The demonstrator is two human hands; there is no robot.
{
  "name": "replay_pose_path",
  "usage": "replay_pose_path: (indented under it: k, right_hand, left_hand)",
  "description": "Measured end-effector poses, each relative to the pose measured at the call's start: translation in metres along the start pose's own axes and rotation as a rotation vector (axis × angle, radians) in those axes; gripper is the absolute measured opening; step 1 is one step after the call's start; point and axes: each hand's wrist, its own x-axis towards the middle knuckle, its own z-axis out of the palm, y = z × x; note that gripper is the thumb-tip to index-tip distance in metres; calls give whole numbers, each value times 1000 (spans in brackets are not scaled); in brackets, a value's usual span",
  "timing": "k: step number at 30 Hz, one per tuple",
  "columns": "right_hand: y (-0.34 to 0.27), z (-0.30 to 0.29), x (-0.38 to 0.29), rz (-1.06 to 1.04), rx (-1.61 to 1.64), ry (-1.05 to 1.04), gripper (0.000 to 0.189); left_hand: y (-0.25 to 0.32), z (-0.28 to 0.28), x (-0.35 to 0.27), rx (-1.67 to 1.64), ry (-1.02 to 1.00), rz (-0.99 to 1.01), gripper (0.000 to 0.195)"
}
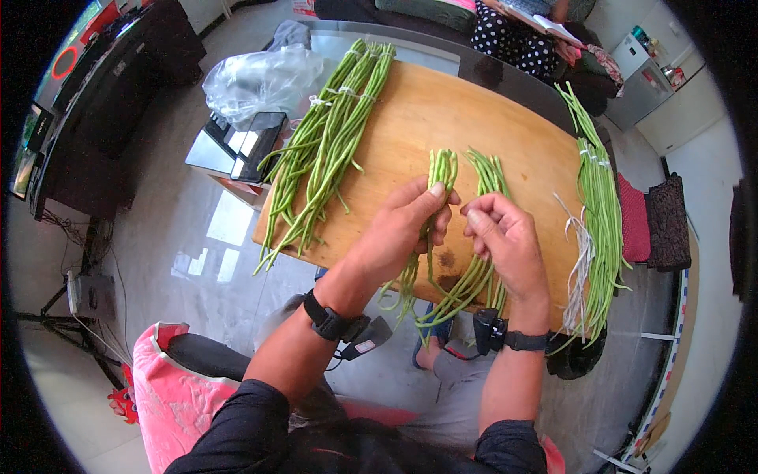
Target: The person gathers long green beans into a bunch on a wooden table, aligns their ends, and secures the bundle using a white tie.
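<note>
My left hand is closed around a small bunch of green yardlong beans, held near its upper ends, with the tails hanging over the wooden board's near edge. Just right of it is my right hand, fingers curled and thumb near the index finger; whether it pinches anything is unclear. Beneath and behind it lie more loose beans on the wooden board. Tied bundles of beans lie at the board's left side. At the right edge lies another tied bundle, beside white strips of string.
A clear plastic bag and a black phone-like device are left of the board. A person holding an open book sits beyond the table. A pink-covered chair stands at the lower left.
</note>
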Motion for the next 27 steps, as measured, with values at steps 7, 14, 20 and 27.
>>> replay_pose_path:
  k: [7, 14, 20, 27]
  right_hand:
    - [0, 8, 5, 33, 314, 121, 18]
    - [16, 3, 8, -86, 137, 210, 19]
    - [2, 9, 6, -119, 345, 160, 14]
    - [-2, 15, 5, -191, 257, 168, 13]
  left_hand:
    - [-3, 11, -1, 127, -72, 38, 29]
    - [-17, 10, 5, 303, -126, 127, 32]
    - [-8, 14, -3, 296, -96, 120, 33]
    - [-11, 11, 2, 199, 29, 160, 27]
